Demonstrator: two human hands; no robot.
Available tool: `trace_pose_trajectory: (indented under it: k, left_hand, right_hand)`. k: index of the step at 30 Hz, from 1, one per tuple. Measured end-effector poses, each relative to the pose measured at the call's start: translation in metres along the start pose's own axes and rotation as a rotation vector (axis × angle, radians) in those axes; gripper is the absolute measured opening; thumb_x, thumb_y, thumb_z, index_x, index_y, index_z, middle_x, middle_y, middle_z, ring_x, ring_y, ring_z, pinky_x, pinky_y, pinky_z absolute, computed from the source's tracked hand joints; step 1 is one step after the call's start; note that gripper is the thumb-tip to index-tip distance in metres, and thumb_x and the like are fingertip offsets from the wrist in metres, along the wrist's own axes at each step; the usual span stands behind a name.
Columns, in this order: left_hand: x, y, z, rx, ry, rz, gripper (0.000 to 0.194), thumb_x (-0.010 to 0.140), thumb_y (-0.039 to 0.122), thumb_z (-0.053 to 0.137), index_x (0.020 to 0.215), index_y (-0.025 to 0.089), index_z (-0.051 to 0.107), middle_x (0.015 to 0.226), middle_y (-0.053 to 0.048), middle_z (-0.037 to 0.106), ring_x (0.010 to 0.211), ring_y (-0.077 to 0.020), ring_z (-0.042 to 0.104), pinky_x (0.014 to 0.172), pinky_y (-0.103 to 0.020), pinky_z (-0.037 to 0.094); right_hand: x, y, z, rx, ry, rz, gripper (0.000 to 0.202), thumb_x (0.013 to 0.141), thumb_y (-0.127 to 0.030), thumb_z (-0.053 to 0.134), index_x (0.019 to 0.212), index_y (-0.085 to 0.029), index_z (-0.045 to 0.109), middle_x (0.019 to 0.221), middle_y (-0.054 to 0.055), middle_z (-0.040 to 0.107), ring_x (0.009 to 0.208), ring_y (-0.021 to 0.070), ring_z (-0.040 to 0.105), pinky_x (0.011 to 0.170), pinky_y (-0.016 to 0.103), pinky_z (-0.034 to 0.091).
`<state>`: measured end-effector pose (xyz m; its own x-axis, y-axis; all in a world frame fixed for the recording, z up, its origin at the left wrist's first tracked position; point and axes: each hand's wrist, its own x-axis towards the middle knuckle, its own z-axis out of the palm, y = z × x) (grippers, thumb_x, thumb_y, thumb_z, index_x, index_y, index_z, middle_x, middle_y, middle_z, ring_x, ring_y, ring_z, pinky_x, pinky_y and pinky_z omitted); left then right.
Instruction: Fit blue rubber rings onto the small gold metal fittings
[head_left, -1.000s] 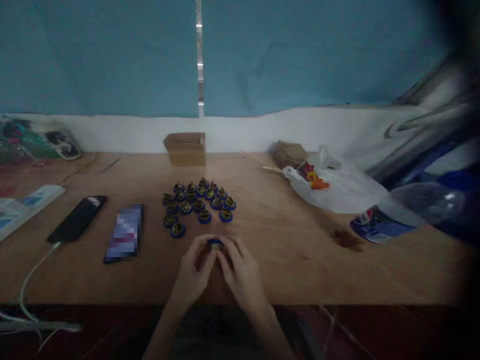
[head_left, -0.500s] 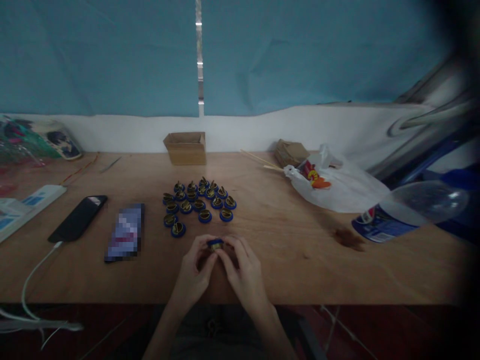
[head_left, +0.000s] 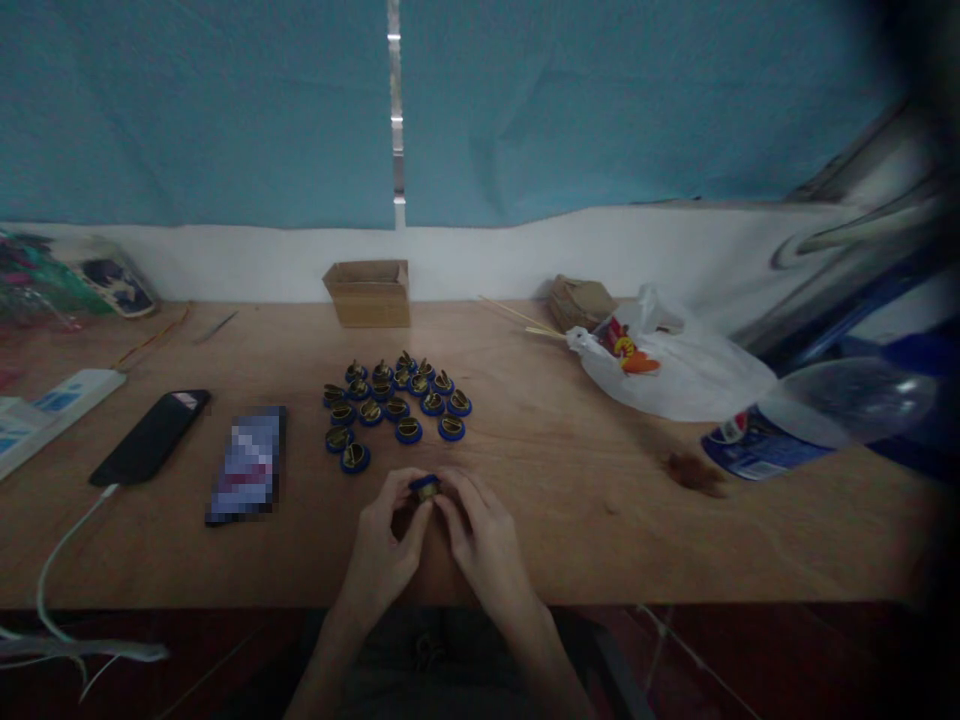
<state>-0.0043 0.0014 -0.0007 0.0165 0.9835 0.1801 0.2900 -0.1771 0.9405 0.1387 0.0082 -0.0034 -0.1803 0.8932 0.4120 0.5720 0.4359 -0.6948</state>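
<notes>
Between both hands, near the table's front edge, is a small round piece with a blue rim and a brass-coloured metal part (head_left: 426, 486). My left hand (head_left: 384, 530) pinches it from the left, thumb and fingers closed on it. From the right, the fingers and thumb of my right hand (head_left: 480, 530) grip the same piece. Just beyond my hands lies a loose group of several similar blue-rimmed pieces (head_left: 397, 408), their brass-coloured sides facing up. Some have a metal flap standing at a tilt. Fingers hide part of the held piece.
An open cardboard box (head_left: 371, 300) stands at the back. Two phones (head_left: 150, 437) lie left, one on a white cable, beside a power strip (head_left: 64, 415). A white plastic bag (head_left: 697, 375), a brown packet (head_left: 579, 303) and a tipped bottle (head_left: 787, 430) are right.
The piece is tilted slightly differently between my fingers. My hands stay close to the same spot; the whole view has shifted a little.
</notes>
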Motion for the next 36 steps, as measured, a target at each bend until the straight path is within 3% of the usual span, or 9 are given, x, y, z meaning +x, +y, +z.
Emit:
trace_pose_trajectory:
  k: [19, 24, 29, 36]
  left_hand:
    - [-0.0009, 0.0049, -0.0003, 0.059, -0.027, 0.029, 0.023, 0.088, 0.021, 0.051, 0.111, 0.024, 0.055, 0.109, -0.005, 0.067, 0.101, -0.0187, 0.065, 0.091, -0.035, 0.051]
    - [0.0000, 0.0055, 0.0005, 0.028, -0.033, 0.026, 0.023, 0.089, 0.021, 0.051, 0.111, 0.023, 0.055, 0.111, -0.006, 0.066, 0.101, -0.0189, 0.065, 0.091, -0.035, 0.051]
    - [-0.0004, 0.0037, 0.0012, -0.024, 0.014, 0.016, 0.026, 0.088, 0.021, 0.052, 0.114, 0.023, 0.052, 0.112, -0.006, 0.066, 0.106, -0.0189, 0.063, 0.094, -0.035, 0.049]
    - [-0.0020, 0.0013, 0.0032, 0.002, 0.009, 0.029, 0.019, 0.090, 0.021, 0.049, 0.109, 0.023, 0.052, 0.117, -0.007, 0.063, 0.107, -0.0186, 0.062, 0.095, -0.036, 0.049]
  right_hand:
    - [0.0050, -0.0030, -0.0026, -0.036, -0.088, 0.040, 0.025, 0.088, -0.008, 0.040, 0.108, -0.020, 0.050, 0.099, 0.009, 0.060, 0.091, 0.0220, 0.060, 0.076, 0.036, 0.051]
    - [0.0055, -0.0055, -0.0043, -0.045, -0.099, 0.047, 0.017, 0.088, -0.008, 0.039, 0.090, -0.021, 0.050, 0.093, 0.007, 0.058, 0.082, 0.0196, 0.059, 0.072, 0.033, 0.051]
    - [0.0027, -0.0026, -0.0024, 0.069, -0.073, 0.085, 0.025, 0.091, -0.013, 0.045, 0.115, -0.021, 0.044, 0.107, 0.009, 0.060, 0.100, 0.0207, 0.060, 0.086, 0.036, 0.050]
    - [0.0028, -0.0015, -0.0022, 0.031, -0.094, 0.088, 0.017, 0.093, -0.016, 0.044, 0.108, -0.021, 0.046, 0.102, 0.008, 0.063, 0.095, 0.0224, 0.063, 0.079, 0.037, 0.053]
